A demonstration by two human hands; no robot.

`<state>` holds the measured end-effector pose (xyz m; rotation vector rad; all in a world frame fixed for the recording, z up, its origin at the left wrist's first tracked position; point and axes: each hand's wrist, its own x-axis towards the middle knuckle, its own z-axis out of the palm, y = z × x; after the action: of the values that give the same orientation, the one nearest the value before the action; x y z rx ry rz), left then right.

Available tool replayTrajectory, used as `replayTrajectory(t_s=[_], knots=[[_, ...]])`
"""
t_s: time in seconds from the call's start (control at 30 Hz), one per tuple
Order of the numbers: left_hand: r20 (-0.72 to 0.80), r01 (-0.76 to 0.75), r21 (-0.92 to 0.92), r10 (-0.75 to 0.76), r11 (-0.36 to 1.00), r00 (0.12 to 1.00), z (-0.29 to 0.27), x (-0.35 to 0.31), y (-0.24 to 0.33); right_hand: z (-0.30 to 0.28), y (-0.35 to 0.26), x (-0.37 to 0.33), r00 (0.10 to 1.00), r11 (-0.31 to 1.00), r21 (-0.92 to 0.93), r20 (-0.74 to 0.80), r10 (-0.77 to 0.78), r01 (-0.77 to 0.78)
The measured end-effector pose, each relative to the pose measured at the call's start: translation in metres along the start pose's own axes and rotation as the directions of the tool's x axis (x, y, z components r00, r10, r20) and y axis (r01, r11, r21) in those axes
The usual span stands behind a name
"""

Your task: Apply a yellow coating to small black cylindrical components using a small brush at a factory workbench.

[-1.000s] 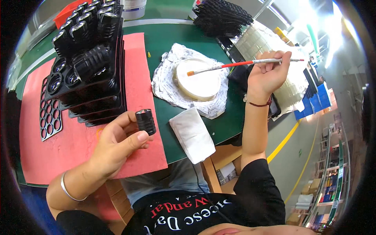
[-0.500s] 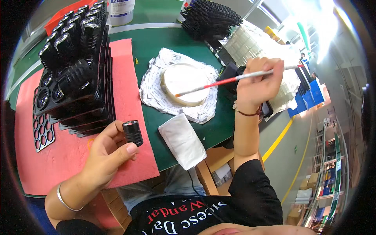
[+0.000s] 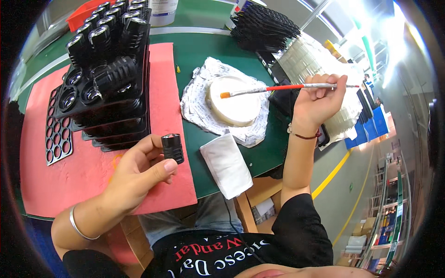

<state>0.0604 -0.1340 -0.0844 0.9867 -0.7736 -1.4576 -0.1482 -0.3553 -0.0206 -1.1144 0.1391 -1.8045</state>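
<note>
My left hand is closed on a short black ribbed cylinder with a shiny rim, held upright between thumb and fingers over the pink mat. In my right hand is a slim paintbrush with a red and silver handle. Its orange bristles lie over the round white dish; whether they touch its surface I cannot tell. Crumpled printed white paper spreads under the dish. To the left, stacked black trays carry several upright black cylinders, with one lying on its side.
A folded white cloth lies by the green table's front edge. The pink mat bears a flat black holed plate. Farther back stand a white tub and a black stack, with pale trays at the right.
The brush has swung to a more level angle, its bristles shifting slightly up and right over the dish. The view has shifted a little; my left hand still holds the cylinder, now turned more upright.
</note>
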Motion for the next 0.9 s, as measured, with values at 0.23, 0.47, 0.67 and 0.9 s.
replayTrajectory(t_s=[0.23,0.47,0.67,0.9], knots=[[-0.027,0.002,0.015,-0.002,1.0,1.0,0.002,0.001,0.002,-0.001,-0.003,-0.002,0.985,0.996,0.069,0.166,0.04,-0.052],[-0.043,-0.001,-0.005,0.001,1.0,0.999,-0.001,0.0,0.0,0.008,-0.004,-0.01,0.962,0.989,0.076,0.254,0.102,-0.125],[-0.036,0.006,-0.004,-0.007,1.0,0.999,0.002,0.001,0.005,0.014,-0.009,-0.022,0.862,0.978,0.09,0.491,0.123,-0.19],[-0.009,-0.035,-0.007,0.034,0.999,0.999,-0.002,0.001,0.0,0.014,-0.006,-0.028,0.824,0.988,0.037,0.556,0.104,-0.149]])
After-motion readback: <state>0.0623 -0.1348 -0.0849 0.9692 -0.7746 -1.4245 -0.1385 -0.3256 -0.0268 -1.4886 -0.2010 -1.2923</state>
